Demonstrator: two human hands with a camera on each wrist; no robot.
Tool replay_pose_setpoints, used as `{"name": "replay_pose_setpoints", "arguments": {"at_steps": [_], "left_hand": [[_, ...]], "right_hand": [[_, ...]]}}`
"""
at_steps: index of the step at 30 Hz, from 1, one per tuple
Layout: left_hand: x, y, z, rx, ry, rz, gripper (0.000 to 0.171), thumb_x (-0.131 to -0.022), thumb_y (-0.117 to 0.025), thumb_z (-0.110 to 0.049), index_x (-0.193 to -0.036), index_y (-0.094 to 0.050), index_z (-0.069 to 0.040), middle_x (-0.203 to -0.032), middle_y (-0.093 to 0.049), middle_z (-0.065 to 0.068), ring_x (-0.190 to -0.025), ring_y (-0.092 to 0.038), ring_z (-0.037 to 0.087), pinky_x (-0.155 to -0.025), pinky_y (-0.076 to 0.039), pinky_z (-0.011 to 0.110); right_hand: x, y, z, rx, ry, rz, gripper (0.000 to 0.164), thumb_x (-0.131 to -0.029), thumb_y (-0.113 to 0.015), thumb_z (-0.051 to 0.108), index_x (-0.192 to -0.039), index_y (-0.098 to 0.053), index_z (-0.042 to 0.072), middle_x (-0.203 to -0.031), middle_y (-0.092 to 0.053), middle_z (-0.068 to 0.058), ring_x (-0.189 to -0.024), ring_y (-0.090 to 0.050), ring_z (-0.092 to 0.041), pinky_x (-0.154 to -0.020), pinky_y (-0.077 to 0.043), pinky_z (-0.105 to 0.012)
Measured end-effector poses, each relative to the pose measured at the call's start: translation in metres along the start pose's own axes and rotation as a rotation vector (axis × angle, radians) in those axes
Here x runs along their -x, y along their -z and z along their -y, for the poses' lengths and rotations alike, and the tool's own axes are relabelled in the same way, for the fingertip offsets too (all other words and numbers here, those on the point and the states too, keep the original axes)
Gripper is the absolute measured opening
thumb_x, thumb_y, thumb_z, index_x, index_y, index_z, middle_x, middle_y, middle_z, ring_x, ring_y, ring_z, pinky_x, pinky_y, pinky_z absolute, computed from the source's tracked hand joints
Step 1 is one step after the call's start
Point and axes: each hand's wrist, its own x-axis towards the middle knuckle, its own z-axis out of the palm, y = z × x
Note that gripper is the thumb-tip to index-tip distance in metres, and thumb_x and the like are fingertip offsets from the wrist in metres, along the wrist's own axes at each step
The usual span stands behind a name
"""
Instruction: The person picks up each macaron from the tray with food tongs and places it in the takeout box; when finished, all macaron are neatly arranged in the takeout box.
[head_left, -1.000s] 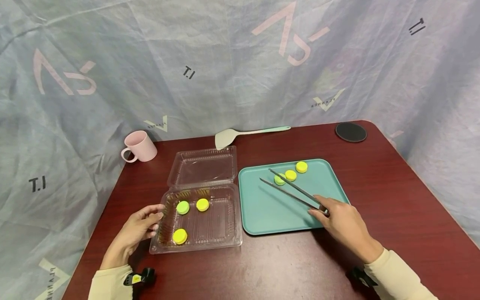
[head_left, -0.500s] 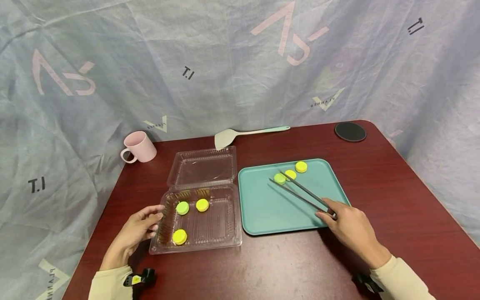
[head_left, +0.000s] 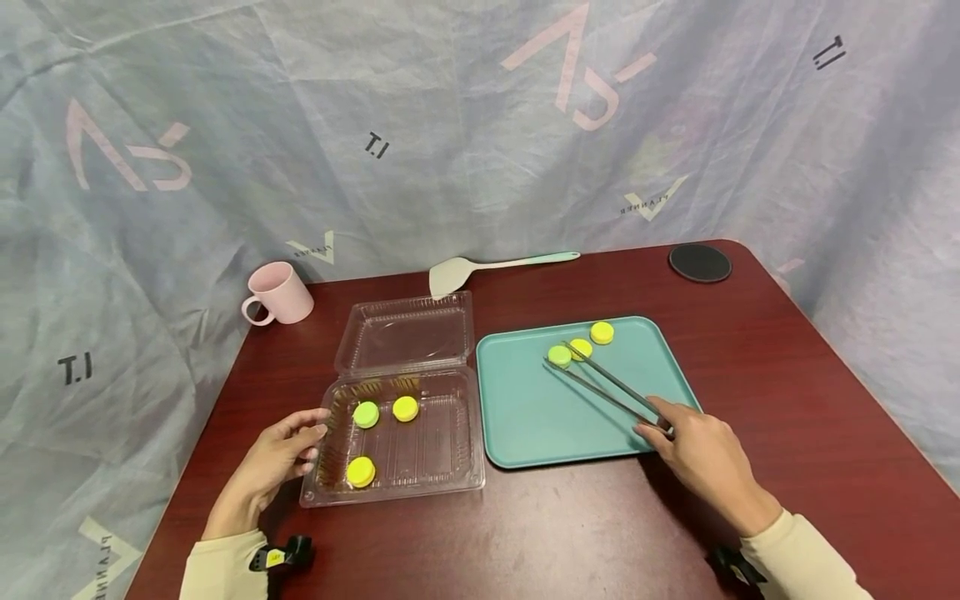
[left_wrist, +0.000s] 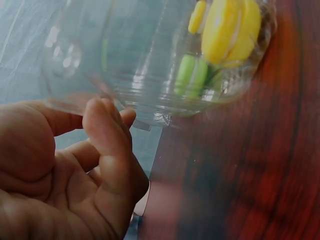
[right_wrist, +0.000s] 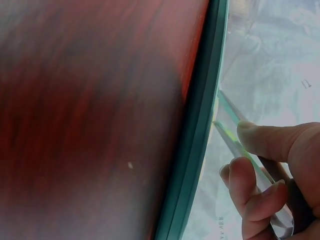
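Observation:
My left hand (head_left: 279, 457) pinches the left rim of an open, clear plastic clamshell container (head_left: 444, 433) between thumb and fingers. In it lie a green macaron (head_left: 366, 414) and two yellow ones, one at the back (head_left: 405, 409) and one at the front left (head_left: 361, 472). With thumb and fingers, my right hand (head_left: 701, 450) holds metal tongs (head_left: 617, 382) over a teal tray (head_left: 532, 429). The tong tips stand on either side of a green macaron (head_left: 558, 355). Beside it are a yellow macaron (head_left: 581, 347) and, farther back, another yellow macaron (head_left: 602, 332).
The container's lid (head_left: 408, 333) lies folded back behind its base. A pink mug (head_left: 281, 293) stands at the back left. A white spatula (head_left: 452, 275) lies along the back edge, and a black round coaster (head_left: 701, 262) sits at the back right.
The tongs have moved right, from left of the green macaron on the tray to around it, and their tips have drawn slightly closer together. The left hand holds the container's rim as before.

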Motion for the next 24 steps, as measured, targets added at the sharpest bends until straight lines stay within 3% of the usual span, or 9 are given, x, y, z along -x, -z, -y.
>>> {"name": "replay_pose_setpoints", "arguments": {"at_steps": [8,24], "left_hand": [[0.0000,0.0001,0.0010,-0.003,0.000,-0.004,0.041,-0.103,-0.057,-0.012,-0.137,-0.046,0.007,-0.084,-0.049,-0.001,-0.065,-0.048,0.006,-0.055,-0.047,0.018],[-0.0005,-0.0002,0.0011,0.005,0.008,-0.006,0.040,-0.103,-0.056,-0.011,-0.138,-0.046,0.007,-0.079,-0.049,-0.001,-0.064,-0.048,0.006,-0.055,-0.047,0.018]], "right_hand": [[-0.0007,-0.0014,-0.0003,0.005,-0.009,0.041,0.033,-0.084,-0.082,0.020,-0.113,-0.070,0.007,-0.078,-0.065,0.003,-0.060,-0.053,-0.009,-0.052,-0.046,-0.038],[-0.0045,-0.0012,-0.0003,0.026,0.008,0.059,0.024,-0.085,-0.081,0.020,-0.104,-0.068,0.011,-0.072,-0.058,0.007,-0.057,-0.048,-0.009,-0.050,-0.043,-0.038]]}}
